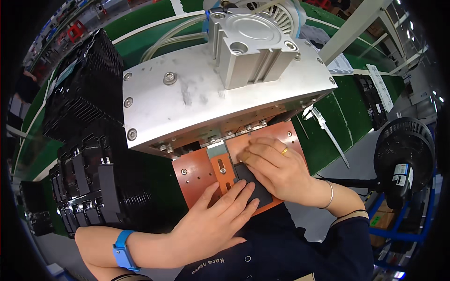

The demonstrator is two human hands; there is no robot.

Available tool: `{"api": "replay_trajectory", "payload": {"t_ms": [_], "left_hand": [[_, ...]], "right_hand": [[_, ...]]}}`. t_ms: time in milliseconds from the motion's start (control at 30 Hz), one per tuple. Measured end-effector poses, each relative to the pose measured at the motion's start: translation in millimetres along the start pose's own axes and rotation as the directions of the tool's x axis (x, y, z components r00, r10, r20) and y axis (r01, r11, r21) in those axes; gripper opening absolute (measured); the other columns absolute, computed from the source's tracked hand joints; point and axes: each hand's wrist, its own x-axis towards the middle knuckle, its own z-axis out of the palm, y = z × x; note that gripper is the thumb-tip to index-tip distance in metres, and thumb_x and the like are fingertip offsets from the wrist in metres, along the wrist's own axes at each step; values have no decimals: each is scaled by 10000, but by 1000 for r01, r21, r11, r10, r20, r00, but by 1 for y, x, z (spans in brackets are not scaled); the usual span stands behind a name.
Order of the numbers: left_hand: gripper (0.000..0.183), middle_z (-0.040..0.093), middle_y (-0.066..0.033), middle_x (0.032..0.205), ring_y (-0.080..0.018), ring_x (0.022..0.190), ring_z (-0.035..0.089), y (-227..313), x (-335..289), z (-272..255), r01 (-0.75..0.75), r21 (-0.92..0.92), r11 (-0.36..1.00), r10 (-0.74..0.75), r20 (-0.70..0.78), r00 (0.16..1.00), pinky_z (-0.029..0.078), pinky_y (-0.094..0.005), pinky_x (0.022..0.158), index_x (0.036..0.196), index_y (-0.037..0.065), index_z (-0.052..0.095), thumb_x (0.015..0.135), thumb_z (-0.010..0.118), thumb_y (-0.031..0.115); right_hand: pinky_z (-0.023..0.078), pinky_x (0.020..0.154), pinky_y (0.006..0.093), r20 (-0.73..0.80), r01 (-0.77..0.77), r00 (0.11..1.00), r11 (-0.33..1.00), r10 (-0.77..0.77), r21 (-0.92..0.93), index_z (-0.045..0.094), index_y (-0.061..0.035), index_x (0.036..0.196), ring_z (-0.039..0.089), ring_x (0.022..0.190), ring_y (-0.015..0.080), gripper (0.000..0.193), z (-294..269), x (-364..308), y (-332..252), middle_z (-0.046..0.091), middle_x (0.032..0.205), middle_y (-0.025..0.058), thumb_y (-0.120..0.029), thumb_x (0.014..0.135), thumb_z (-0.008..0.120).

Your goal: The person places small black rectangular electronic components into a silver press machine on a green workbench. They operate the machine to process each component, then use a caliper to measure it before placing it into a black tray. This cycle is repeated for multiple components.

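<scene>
A dark grey flat piece [264, 194] lies on the orange-brown base plate [193, 168] of a metal press fixture. My left hand [218, 218] rests on its near left part, fingers stretched out. At the piece's far edge, my right hand [283, 171] has its fingers bent and pressed together; what they may pinch is hidden. An orange slotted block [219, 169] with a screw sits along the piece's left side. Above and behind the plate stands the silver press housing [197, 93], topped by a square metal cylinder [255, 51].
Stacked black trays [79, 93] and black moulded parts [89, 182] crowd the left. On the green bench [335, 112] at right lie a caliper [323, 122] and a black part [370, 100]. A black fan [404, 140] stands at far right.
</scene>
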Motion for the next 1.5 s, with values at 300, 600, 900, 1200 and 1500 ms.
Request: {"api": "replay_trajectory", "payload": {"t_ms": [300,600,900,1200,1500], "left_hand": [[723,417,-171,1500,-309,1411,385,-1,0,-1,19,7,1000,-19,1,1000,371,-517,1083,1423,105,475,876,632,550],[704,421,-164,1501,-301,1394,412,-2,-1,-2,23,-3,1000,-23,8,1000,388,-512,1073,1416,121,485,870,647,535],[691,422,-160,1503,-300,1392,415,-4,2,-3,5,-8,1000,-5,3,1000,406,-511,1057,1417,122,484,875,650,517],[654,440,-145,1493,-263,1392,403,-2,2,-4,30,-8,1000,-30,-3,1000,380,-465,1070,1394,91,518,890,630,492],[656,444,-148,1486,-263,1391,405,0,3,-5,32,-20,999,-32,-14,999,377,-464,1073,1394,89,517,884,641,484]], "right_hand": [[442,870,372,38,28,999,998,-30,49,685,-89,1069,527,1077,278,282,-5,1,5,600,1163,76,-105,787,696],[445,877,371,-71,-81,994,995,85,56,739,-125,1008,535,1026,279,247,-13,0,11,600,1121,72,-74,766,756],[448,858,376,-18,-48,999,998,48,-36,732,-102,997,539,1037,272,271,-13,-6,11,602,1139,77,-47,732,731],[445,862,372,-57,-65,996,998,64,-12,715,-105,1029,530,1077,268,276,-16,-14,9,597,1195,79,-53,760,683],[456,916,428,39,-115,993,993,114,10,708,-104,1090,517,1103,323,313,-14,-7,10,571,1201,122,-62,779,708]]}}
